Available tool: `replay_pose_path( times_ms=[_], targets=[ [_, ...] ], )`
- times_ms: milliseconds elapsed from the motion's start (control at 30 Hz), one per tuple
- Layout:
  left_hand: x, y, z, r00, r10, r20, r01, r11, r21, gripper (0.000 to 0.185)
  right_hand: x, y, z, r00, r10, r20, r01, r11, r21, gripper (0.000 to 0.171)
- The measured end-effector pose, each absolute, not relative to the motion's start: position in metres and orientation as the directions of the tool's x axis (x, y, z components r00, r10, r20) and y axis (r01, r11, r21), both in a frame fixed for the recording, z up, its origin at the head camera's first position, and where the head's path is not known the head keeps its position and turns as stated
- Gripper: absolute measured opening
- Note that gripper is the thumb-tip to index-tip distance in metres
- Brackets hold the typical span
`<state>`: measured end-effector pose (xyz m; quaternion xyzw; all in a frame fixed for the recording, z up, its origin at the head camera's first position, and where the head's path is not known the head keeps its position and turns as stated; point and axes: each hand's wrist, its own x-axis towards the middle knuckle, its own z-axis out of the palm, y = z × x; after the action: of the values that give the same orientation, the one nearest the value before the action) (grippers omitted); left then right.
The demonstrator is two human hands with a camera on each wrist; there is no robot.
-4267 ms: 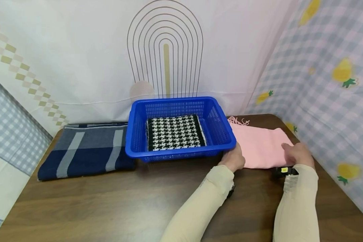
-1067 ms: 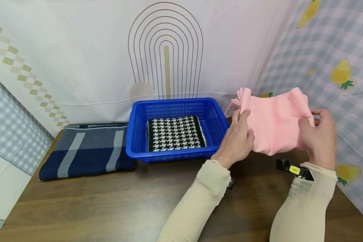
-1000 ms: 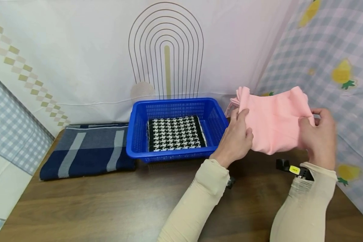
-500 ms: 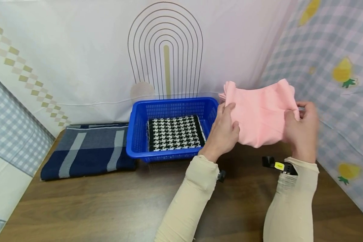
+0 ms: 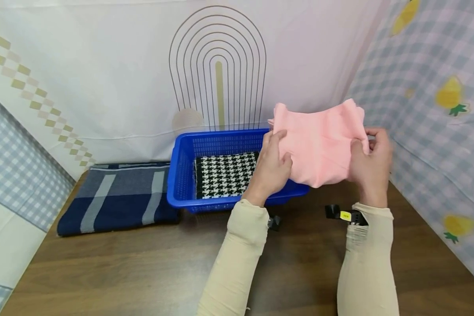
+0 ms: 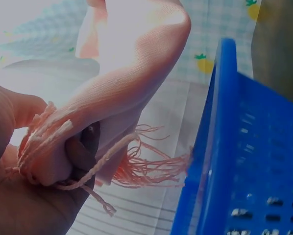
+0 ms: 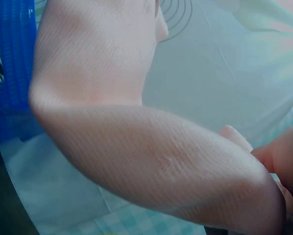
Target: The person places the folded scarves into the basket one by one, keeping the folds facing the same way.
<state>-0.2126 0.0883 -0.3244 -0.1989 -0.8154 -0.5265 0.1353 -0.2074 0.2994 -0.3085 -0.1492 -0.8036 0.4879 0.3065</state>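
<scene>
The pink cloth [image 5: 317, 149] is up in the air, off the table [image 5: 142, 272]; in the head view it covers part of the basket's 3 o'clock end. It is folded in layers and sags a little between its two held sides. The left hand [image 5: 270, 169] pinches its 9 o'clock side, thumb in front and fingers curled behind; the left wrist view shows fringe [image 6: 154, 166] hanging at that end. The right hand [image 5: 371, 162] pinches the 3 o'clock side in the same way. Gripping opposite sides probably keeps the folds together and the piece level. Whether the fringe touches the basket's rim, I cannot tell.

Toward 8 o'clock of the pink cloth stands the blue basket [image 5: 209, 203], upright on the table. Inside, a houndstooth cloth [image 5: 225, 173] lies flat on the bottom, folded, it seems, to fit within the walls. At the basket's 9 o'clock side, just beside it, the navy cloth [image 5: 118, 197] lies folded flat, its pale stripes running roughly from 12 to 6.

At 12 o'clock hangs a white curtain [image 5: 122, 66] with printed arches. The right wrist's strap carries a yellow label [image 5: 345, 216], its marks too small to read; no brand is legible.
</scene>
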Motion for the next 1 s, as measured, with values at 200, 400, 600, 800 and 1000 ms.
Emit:
replay_pose_path(
  times_ms=[200, 400, 600, 800, 1000],
  targets=[
    [-0.215, 0.077, -0.328, -0.904, 0.156, 0.398, 0.427, 0.363, 0.828, 0.053, -0.209, 0.285, -0.313, -0.788, 0.501, 0.357, -0.073, 0.5, -0.863, 0.033],
    [-0.215, 0.069, -0.328, -0.903, 0.135, 0.407, 0.428, 0.362, 0.828, 0.053, -0.21, 0.274, -0.313, -0.784, 0.483, 0.389, -0.112, 0.507, -0.854, 0.035],
    [-0.214, 0.056, -0.324, -0.903, 0.127, 0.41, 0.427, 0.369, 0.826, 0.052, -0.212, 0.26, -0.311, -0.794, 0.461, 0.395, -0.129, 0.508, -0.852, 0.035],
    [-0.215, 0.039, -0.32, -0.907, 0.127, 0.402, 0.418, 0.398, 0.817, 0.052, -0.213, 0.245, -0.311, -0.793, 0.451, 0.409, -0.158, 0.496, -0.854, 0.034],
    [-0.215, 0.026, -0.322, -0.905, 0.133, 0.403, 0.42, 0.423, 0.803, 0.052, -0.216, 0.234, -0.312, -0.805, 0.418, 0.422, -0.181, 0.504, -0.845, 0.033]
  ],
)
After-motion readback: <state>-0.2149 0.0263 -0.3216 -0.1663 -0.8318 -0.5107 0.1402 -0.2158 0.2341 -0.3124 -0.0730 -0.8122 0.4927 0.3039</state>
